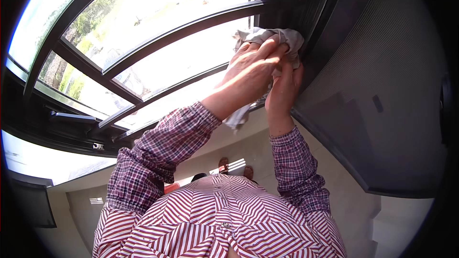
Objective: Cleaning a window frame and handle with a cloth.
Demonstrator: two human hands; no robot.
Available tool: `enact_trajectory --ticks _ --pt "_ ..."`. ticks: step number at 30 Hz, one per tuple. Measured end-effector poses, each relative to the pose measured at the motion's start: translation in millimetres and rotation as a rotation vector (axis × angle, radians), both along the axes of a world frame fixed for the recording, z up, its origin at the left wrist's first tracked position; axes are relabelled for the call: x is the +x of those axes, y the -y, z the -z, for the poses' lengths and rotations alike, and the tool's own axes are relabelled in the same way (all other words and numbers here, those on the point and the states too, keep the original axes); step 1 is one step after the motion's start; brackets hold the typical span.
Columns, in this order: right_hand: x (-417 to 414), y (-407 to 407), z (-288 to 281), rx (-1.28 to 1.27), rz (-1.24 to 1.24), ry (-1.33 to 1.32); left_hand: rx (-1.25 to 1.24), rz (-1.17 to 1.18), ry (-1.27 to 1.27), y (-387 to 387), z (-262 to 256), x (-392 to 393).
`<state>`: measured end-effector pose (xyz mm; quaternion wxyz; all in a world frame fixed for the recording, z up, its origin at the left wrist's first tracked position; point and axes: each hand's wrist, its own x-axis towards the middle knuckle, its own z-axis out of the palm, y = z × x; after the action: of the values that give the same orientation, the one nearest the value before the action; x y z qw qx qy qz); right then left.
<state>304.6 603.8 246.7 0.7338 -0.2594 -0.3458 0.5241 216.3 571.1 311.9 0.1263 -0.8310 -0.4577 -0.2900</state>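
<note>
A light grey cloth point(292, 39) is bunched against the dark window frame point(276, 10), at the right end of the barred window. My left hand point(251, 68) lies over the cloth, its fingers bent onto it. Just to the right and slightly lower, my right hand point(285, 87) grips the cloth's lower right part, with its fingertips partly hidden. A loose end of the cloth hangs below my left wrist. Both forearms are raised in checked sleeves, and the two hands are close together.
Dark bars point(179, 30) cross the bright window. A window handle point(73, 116) sits at the lower left of the frame. On the right stands a large dark mesh screen panel point(344, 114). Below are the pale floor point(258, 150) and my feet in sandals.
</note>
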Motion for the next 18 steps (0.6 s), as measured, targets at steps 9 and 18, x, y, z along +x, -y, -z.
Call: enact_trajectory --ticks 9,18 --pt "6 -1 8 -0.09 -0.084 -0.118 0.02 -0.007 -0.115 -42 9 15" --pt "1 -15 31 -0.05 -0.124 0.032 0.06 -0.157 -0.289 -54 14 19"
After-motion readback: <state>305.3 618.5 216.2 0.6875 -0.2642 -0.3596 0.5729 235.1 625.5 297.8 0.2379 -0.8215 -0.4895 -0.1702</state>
